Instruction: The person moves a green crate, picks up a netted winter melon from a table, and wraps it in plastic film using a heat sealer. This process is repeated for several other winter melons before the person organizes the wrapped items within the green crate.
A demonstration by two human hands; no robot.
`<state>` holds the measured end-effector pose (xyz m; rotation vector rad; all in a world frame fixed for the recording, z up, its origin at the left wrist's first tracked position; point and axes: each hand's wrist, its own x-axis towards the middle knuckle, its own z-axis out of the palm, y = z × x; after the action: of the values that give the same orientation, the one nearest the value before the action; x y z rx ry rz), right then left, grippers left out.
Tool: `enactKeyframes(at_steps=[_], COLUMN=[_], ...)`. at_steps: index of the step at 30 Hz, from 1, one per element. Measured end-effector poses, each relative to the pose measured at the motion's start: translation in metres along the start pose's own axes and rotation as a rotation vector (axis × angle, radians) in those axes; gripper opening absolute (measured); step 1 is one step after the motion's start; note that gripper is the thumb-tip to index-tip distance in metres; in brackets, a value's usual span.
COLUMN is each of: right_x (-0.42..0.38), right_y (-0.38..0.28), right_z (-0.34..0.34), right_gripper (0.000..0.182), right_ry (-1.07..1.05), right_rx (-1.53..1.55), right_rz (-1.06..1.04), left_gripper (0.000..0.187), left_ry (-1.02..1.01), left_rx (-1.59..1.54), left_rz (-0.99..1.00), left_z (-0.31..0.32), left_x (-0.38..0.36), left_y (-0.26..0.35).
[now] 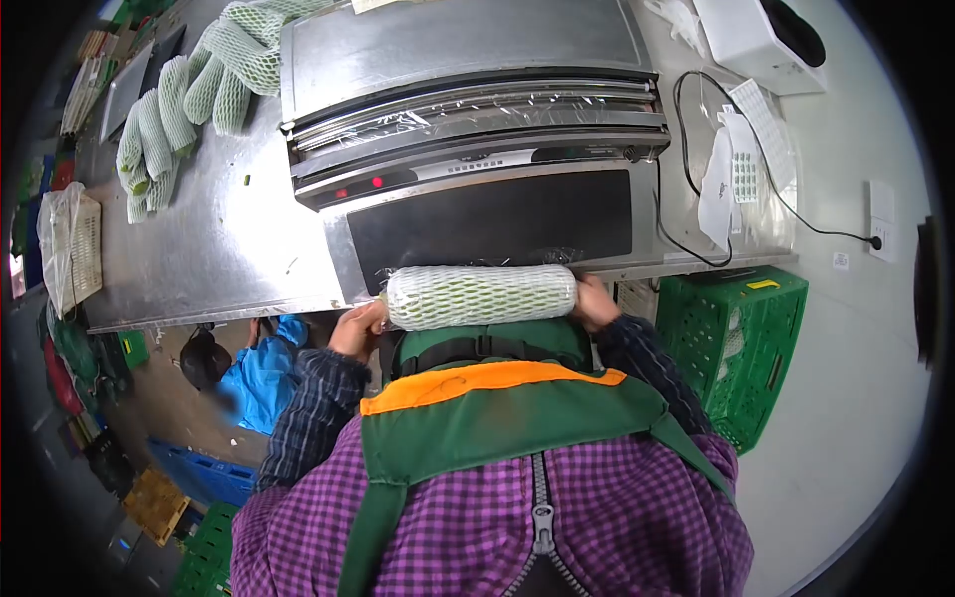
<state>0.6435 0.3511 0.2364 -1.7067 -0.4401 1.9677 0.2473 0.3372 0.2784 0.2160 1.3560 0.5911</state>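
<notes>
A green vegetable in white foam netting [481,297], with clear film around it, lies across the front edge of a wrapping machine [477,154]. At its left end is my left hand [358,330], its fingers closed on that end. My right hand [597,302] grips the opposite end. Just beyond the roll is the machine's black plate [492,221]. Film is stretched over the metal rollers behind the plate, and red lights show on the front panel.
Several netted vegetables [204,85] are piled at the back left of the steel table [224,234]. A white basket [85,249] stands at the left edge. Cables and papers [718,189] lie right. A green crate [731,348] is below right. A person in blue [261,383] is lower left.
</notes>
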Motion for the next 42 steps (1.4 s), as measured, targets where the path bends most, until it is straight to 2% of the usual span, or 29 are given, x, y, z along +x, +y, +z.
enactKeyframes(at_steps=[1,3,4,5,6,7,8,10,11,13,15,16,18,19,20,22,24,25,26,27,29,31,34,35,37,38,39,41,42], right_x=[0.006,0.012,0.008,-0.004,-0.011,0.041,-0.032,-0.029,-0.037,-0.059,-0.084,-0.096,-0.121,-0.133,-0.141,-0.141,-0.132,-0.114,-0.105,-0.111,-0.126,-0.144,-0.208,-0.217,-0.254,-0.272,-0.291,-0.297,-0.291], right_y=[0.009,0.015,0.015,0.003,-0.001,0.025,-0.037,-0.041,-0.042,-0.055,-0.076,-0.085,-0.094,-0.102,-0.105,-0.108,-0.099,-0.081,-0.068,-0.062,-0.047,-0.022,0.015,0.044,0.085,0.122,0.156,0.19,0.253], right_z=[0.007,0.025,0.031,0.039,0.041,0.019,0.05,0.058,0.066,0.078,0.07,0.062,0.038,0.037,0.038,0.039,0.039,0.039,0.031,0.018,-0.008,-0.054,-0.132,-0.162,-0.237,-0.282,-0.315,-0.366,-0.424], right_gripper=[0.024,0.022,0.022,0.021,0.02,0.02,0.024,0.03,0.03,0.034,0.035,0.037,0.044,0.052,0.061,0.067,0.074,0.07,0.067,0.067,0.059,0.045,0.046,0.05,0.05,0.053,0.058,0.054,0.057], right_ry=[0.001,-0.125,-0.12,-0.172,-0.207,-0.979,-0.499,-0.985,-0.974,-0.96,-0.869,-0.783,-0.682,-0.569,-0.418,-0.421,-0.404,-0.515,-0.619,-0.561,-0.582,-0.375,-0.158,0.207,0.714,1.005,1.117,1.095,1.034], right_rx=[0.004,-0.615,-0.611,-0.011,0.578,0.833,0.392,0.439,0.453,0.49,0.401,0.309,-0.097,-0.472,-0.846,-0.803,-0.754,-0.398,-0.04,-0.031,0.249,0.359,0.835,0.892,0.526,-0.429,-1.192,-1.061,-0.933], right_rz=[-0.001,-0.848,-0.848,-0.413,0.046,0.309,0.164,0.017,0.012,-0.184,-0.271,-0.331,-0.555,-0.723,-0.863,-0.761,-0.654,-0.719,-0.793,-0.811,-0.533,-0.623,-0.514,-0.582,-0.608,-0.564,-0.571,-0.261,-0.133], left_gripper=[0.02,0.018,0.029,0.032,0.034,0.036,0.022,0.025,0.033,0.043,0.057,0.066,0.069,0.069,0.064,0.06,0.06,0.062,0.067,0.069,0.075,0.075,0.07,0.067,0.058,0.053,0.048,0.042,0.042], left_ry=[-0.097,-0.112,-0.126,-0.154,-0.147,-0.133,-0.36,-0.956,-0.879,-0.816,-0.689,-0.868,-0.786,-0.828,-0.657,-0.314,-0.357,-0.507,-0.592,-0.65,-0.609,-0.74,-0.917,-0.957,-0.962,-0.91,-0.905,-0.847,-0.822], left_rx=[0.013,0.123,0.231,0.087,0.284,0.48,0.171,-0.303,-0.234,-0.154,-0.831,-0.682,-0.777,-0.804,-0.77,-0.535,-0.371,-0.272,-0.253,-0.082,0.084,0.443,0.673,0.715,0.732,0.704,0.752,0.809,0.816], left_rz=[0.071,0.192,0.31,0.287,0.328,0.371,0.429,0.513,0.708,0.886,0.306,0.354,0.25,0.255,0.169,0.239,0.579,0.669,0.631,0.628,0.542,0.624,0.637,0.542,0.382,0.333,0.346,0.355,0.339], left_z=[-0.004,0.007,0.01,0.009,0.01,0.011,0.022,0.071,0.097,0.148,0.19,0.17,0.159,0.151,0.132,0.172,0.197,0.2,0.22,0.241,0.295,0.334,0.362,0.361,0.357,0.353,0.35,0.342,0.341], left_x=[0.015,0.031,0.035,0.035,0.031,0.027,0.023,0.003,-0.002,-0.036,-0.083,-0.067,-0.065,-0.054,-0.053,-0.074,-0.058,-0.036,-0.026,-0.018,-0.017,-0.018,-0.022,-0.017,-0.008,-0.006,-0.003,-0.002,-0.002], left_y=[-0.014,-0.032,-0.037,-0.04,-0.035,-0.03,-0.018,0.035,0.057,0.08,0.084,0.064,0.055,0.049,0.045,0.071,0.087,0.095,0.103,0.111,0.108,0.099,0.075,0.069,0.054,0.048,0.046,0.054,0.059])
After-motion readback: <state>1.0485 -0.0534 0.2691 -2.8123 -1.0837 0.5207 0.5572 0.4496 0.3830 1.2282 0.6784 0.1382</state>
